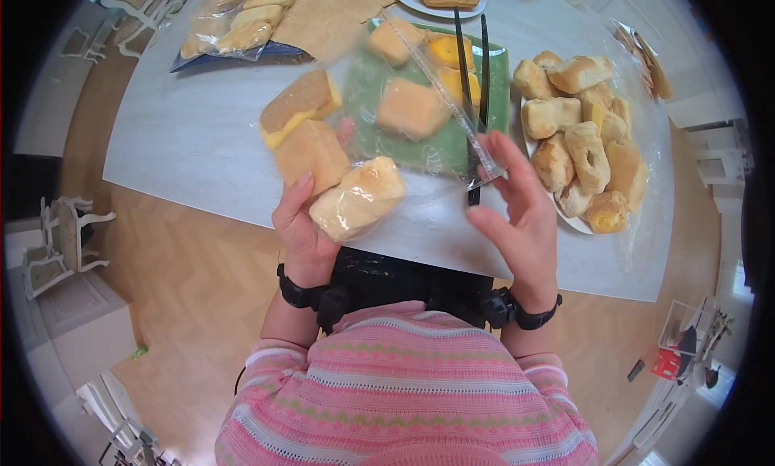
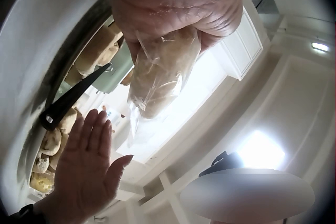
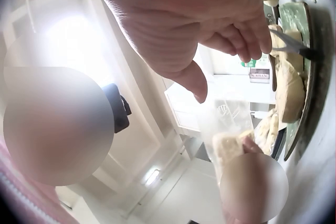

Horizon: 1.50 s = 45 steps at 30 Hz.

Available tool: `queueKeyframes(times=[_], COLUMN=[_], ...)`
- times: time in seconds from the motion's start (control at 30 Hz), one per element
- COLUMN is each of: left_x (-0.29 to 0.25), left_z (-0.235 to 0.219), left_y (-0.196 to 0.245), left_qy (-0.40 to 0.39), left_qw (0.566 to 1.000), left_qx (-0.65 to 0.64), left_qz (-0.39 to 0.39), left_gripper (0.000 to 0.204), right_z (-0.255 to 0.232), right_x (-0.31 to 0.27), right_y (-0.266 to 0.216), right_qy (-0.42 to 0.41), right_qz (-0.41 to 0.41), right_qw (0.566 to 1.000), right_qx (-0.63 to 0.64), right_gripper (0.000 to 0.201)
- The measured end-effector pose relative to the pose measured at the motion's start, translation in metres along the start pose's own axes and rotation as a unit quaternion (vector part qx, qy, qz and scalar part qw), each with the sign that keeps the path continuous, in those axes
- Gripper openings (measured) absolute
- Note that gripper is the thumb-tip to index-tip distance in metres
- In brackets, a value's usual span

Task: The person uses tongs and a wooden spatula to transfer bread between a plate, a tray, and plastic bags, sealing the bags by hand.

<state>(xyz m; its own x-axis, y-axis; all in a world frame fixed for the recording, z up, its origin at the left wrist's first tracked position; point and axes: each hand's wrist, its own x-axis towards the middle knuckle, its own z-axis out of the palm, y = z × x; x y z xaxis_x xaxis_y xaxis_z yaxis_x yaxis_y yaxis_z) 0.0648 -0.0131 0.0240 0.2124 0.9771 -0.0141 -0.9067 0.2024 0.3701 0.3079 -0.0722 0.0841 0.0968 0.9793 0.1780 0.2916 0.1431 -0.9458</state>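
Note:
My left hand grips a clear plastic bag at its filled end. Inside are a brown-topped roll, a square bun and a pale bread piece. The bag's zip strip slants over the green tray. At that strip's near end is my right hand, its fingers extended and thumb apart. The left wrist view shows the right hand's palm with straight fingers. Black tongs lie on the tray, their near end partly behind the bag. Several buns rest on the tray.
To the right, a white plate is heaped with bread rolls. Another bag of bread lies at the back left, by brown paper. A white plate with a pastry stands at the back. The table edge runs close to the body.

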Motion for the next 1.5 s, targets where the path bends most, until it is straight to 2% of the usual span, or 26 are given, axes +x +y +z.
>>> queueKeyframes(times=[0.03, 0.07, 0.17, 0.2, 0.23, 0.3, 0.33, 0.4, 0.47, 0.53, 0.7, 0.77, 0.8, 0.87, 0.9, 0.97, 1.0, 1.07, 1.1, 1.17, 1.2, 1.27, 1.4, 1.47, 1.5], left_x=[0.000, 0.000, -0.007, -0.012, -0.016, -0.021, -0.022, -0.024, -0.028, -0.029, -0.031, -0.032, -0.033, -0.034, -0.033, -0.031, -0.030, -0.030, -0.029, -0.028, -0.028, -0.024, -0.017, -0.013, -0.014], left_z=[0.003, 0.006, 0.019, 0.020, 0.020, 0.020, 0.020, 0.015, 0.005, 0.004, -0.016, -0.019, -0.014, 0.001, 0.002, 0.000, -0.001, -0.003, 0.000, 0.010, 0.009, 0.005, -0.008, -0.022, -0.017], left_y=[-0.002, -0.005, -0.014, -0.018, -0.021, -0.024, -0.025, -0.025, -0.018, -0.004, 0.031, 0.046, 0.050, 0.054, 0.054, 0.053, 0.050, 0.048, 0.046, 0.044, 0.044, 0.043, 0.043, 0.040, 0.037], left_qy=[0.002, 0.003, 0.000, -0.001, 0.020, 0.042, 0.023, 0.005, -0.004, -0.024, -0.072, -0.098, -0.096, -0.092, -0.092, -0.044, -0.044, -0.068, -0.069, -0.068, -0.067, -0.090, -0.106, -0.094, -0.094], left_qw=[0.999, 0.998, 0.995, 0.995, 0.996, 0.997, 0.997, 0.998, 1.000, 0.999, 0.995, 0.970, 0.970, 0.923, 0.922, 0.913, 0.913, 0.908, 0.908, 0.873, 0.874, 0.910, 0.908, 0.937, 0.937], left_qx=[0.034, 0.067, 0.099, 0.101, 0.081, 0.063, 0.061, 0.060, 0.011, 0.026, 0.069, 0.220, 0.221, 0.374, 0.375, 0.405, 0.405, 0.406, 0.404, 0.467, 0.466, 0.390, 0.385, 0.310, 0.310], left_qz=[0.001, 0.000, -0.006, -0.005, -0.020, -0.032, -0.028, -0.022, -0.004, 0.010, 0.022, -0.018, -0.014, -0.019, -0.016, -0.004, -0.003, 0.083, 0.080, 0.123, 0.119, 0.107, 0.128, 0.132, 0.131], left_gripper=[0.074, 0.075, 0.072, 0.072, 0.073, 0.074, 0.074, 0.075, 0.078, 0.081, 0.088, 0.086, 0.086, 0.067, 0.067, 0.032, 0.032, 0.015, 0.015, 0.017, 0.017, 0.018, 0.014, 0.014, 0.014], right_z=[0.001, 0.003, 0.022, 0.030, 0.035, 0.041, 0.043, 0.047, 0.043, 0.040, 0.035, 0.034, 0.035, 0.037, 0.038, 0.039, 0.038, 0.036, 0.033, 0.030, 0.030, 0.024, 0.011, 0.008, 0.007], right_x=[-0.004, -0.006, -0.009, -0.008, -0.007, -0.007, -0.008, -0.010, -0.012, -0.012, -0.018, -0.019, -0.020, -0.022, -0.023, -0.024, -0.023, -0.023, -0.023, -0.023, -0.024, -0.024, -0.026, -0.027, -0.027], right_y=[-0.004, -0.011, -0.015, -0.014, -0.017, -0.026, -0.024, -0.020, -0.024, -0.026, -0.026, -0.026, -0.026, -0.026, -0.025, -0.023, -0.020, -0.019, -0.018, -0.014, -0.008, 0.002, 0.011, 0.016, 0.018], right_qy=[-0.038, -0.081, -0.106, -0.071, -0.071, -0.019, -0.021, 0.086, 0.091, 0.097, 0.064, 0.040, 0.028, 0.013, 0.004, -0.006, 0.001, 0.011, 0.018, 0.025, 0.050, 0.069, 0.043, -0.003, -0.002], right_qz=[0.024, 0.042, 0.086, 0.040, 0.038, 0.073, 0.071, 0.010, -0.012, -0.055, -0.040, -0.041, -0.051, -0.064, -0.068, -0.072, -0.077, -0.078, -0.064, -0.044, -0.031, -0.018, -0.027, -0.075, -0.074], right_qw=[0.995, 0.992, 0.981, 0.983, 0.983, 0.969, 0.969, 0.970, 0.970, 0.972, 0.972, 0.977, 0.983, 0.987, 0.992, 0.995, 0.995, 0.995, 0.996, 0.998, 0.994, 0.986, 0.985, 0.974, 0.975], right_qx=[0.094, 0.091, 0.139, 0.164, 0.165, 0.234, 0.234, 0.229, 0.225, 0.207, 0.221, 0.204, 0.173, 0.145, 0.107, 0.070, 0.066, 0.061, 0.055, 0.047, 0.088, 0.152, 0.168, 0.211, 0.211], right_gripper=[0.083, 0.092, 0.094, 0.072, 0.072, 0.037, 0.037, 0.023, 0.023, 0.024, 0.023, 0.023, 0.021, 0.020, 0.019, 0.018, 0.018, 0.017, 0.017, 0.018, 0.018, 0.021, 0.019, 0.020, 0.020])
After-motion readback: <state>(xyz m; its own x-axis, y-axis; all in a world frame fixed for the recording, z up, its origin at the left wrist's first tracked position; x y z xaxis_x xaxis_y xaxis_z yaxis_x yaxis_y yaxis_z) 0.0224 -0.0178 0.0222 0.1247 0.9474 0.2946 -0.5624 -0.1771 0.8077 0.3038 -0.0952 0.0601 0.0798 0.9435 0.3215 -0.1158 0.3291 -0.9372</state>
